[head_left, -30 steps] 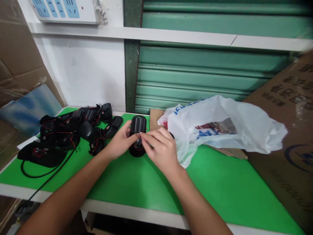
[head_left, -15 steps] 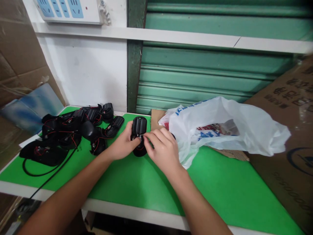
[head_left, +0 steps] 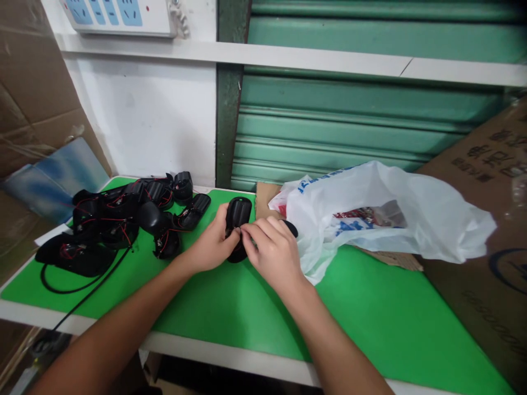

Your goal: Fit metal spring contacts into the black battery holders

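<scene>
My left hand [head_left: 212,242] is closed around the side of an elongated black plastic housing [head_left: 240,210], which has rounded ends and long ridges on its upper half. Its thumb presses near the housing's middle. The fingertips of my right hand [head_left: 273,247] pinch together at that same spot, against the left thumb. Whatever small part lies between them is too hidden to make out. Behind the right knuckles a black rounded piece [head_left: 291,227] shows in part.
Several similar black housings [head_left: 152,218] with thin red wires are heaped on the green tabletop [head_left: 197,307] at left, a black cable [head_left: 90,296] beside them. To the right lie a white plastic bag [head_left: 436,214] and a large carton [head_left: 465,280]. A power strip [head_left: 152,19] hangs above.
The housing has tilted slightly and shifted a little right. My left thumb has moved up against the right fingertips. The view has shifted slightly.
</scene>
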`<move>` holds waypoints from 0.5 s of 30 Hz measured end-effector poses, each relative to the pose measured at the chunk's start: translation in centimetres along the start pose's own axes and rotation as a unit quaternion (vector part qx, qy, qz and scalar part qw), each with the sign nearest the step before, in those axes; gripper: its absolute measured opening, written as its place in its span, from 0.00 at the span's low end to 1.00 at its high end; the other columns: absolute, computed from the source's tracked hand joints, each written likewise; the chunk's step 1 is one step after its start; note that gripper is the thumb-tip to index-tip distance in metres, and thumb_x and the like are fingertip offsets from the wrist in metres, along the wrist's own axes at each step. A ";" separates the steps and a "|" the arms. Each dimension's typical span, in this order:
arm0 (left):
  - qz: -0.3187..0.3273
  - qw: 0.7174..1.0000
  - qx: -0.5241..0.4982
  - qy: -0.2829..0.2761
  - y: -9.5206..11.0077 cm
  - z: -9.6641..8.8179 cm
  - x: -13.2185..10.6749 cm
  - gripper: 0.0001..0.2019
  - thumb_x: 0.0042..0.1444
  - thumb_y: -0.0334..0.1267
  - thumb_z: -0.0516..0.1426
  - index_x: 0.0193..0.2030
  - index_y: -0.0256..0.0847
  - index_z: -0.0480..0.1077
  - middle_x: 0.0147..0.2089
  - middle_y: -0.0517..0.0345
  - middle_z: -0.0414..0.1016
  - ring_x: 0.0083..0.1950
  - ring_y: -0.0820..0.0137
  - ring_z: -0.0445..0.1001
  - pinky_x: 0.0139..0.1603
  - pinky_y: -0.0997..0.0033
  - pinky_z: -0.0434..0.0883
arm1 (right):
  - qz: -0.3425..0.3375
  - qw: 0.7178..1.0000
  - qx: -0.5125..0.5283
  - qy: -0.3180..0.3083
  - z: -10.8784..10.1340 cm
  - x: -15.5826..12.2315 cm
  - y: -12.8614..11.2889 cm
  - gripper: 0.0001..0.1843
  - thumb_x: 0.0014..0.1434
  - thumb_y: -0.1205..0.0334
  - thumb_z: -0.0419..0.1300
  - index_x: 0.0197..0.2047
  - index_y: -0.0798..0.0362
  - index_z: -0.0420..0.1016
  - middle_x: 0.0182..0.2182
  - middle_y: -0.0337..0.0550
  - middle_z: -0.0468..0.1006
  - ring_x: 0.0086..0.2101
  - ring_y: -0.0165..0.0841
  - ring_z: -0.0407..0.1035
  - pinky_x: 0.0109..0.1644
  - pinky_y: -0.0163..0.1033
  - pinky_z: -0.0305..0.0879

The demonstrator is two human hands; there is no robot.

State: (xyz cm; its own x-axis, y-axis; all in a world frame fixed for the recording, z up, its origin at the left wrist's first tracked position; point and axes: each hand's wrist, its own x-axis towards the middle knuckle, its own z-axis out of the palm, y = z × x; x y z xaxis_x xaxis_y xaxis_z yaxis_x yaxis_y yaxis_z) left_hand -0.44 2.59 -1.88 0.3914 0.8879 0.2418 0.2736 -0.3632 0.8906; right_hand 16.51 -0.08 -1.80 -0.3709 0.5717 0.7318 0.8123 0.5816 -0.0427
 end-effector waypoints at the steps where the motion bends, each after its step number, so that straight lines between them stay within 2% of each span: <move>1: 0.004 1.000 -0.003 0.002 0.0 0.0 0.0 0.18 0.64 0.38 0.54 0.59 0.39 0.56 0.49 0.52 0.66 0.53 0.61 0.68 0.60 0.56 0.69 | 0.004 1.000 0.013 0.003 0.0 0.0 0.0 0.08 0.69 0.68 0.59 0.38 0.54 0.79 0.30 0.44 0.79 0.34 0.39 0.68 0.39 0.44 0.61; 7: 0.025 0.999 -0.043 0.004 -0.2 -0.1 0.0 0.19 0.67 0.40 0.54 0.61 0.39 0.56 0.52 0.51 0.66 0.55 0.61 0.69 0.63 0.57 0.68 | 0.061 0.989 0.135 -0.004 -0.3 0.2 0.4 0.08 0.65 0.70 0.60 0.39 0.50 0.80 0.32 0.43 0.81 0.35 0.39 0.71 0.41 0.45 0.67; 15: 0.011 0.997 -0.079 0.009 0.0 -0.2 0.0 0.21 0.67 0.43 0.56 0.62 0.40 0.55 0.56 0.49 0.66 0.59 0.59 0.68 0.66 0.56 0.66 | 0.068 0.988 0.141 0.008 -0.3 0.3 0.2 0.08 0.67 0.69 0.59 0.40 0.50 0.80 0.33 0.44 0.81 0.36 0.39 0.71 0.42 0.45 0.70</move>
State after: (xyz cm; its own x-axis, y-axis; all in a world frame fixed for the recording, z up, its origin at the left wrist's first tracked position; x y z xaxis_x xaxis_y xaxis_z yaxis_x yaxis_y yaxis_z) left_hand -0.61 2.66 -1.82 0.3795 0.8856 0.2676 0.1232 -0.3351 0.9341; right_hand 16.71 0.06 -1.42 -0.2576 0.6487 0.7161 0.6965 0.6384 -0.3277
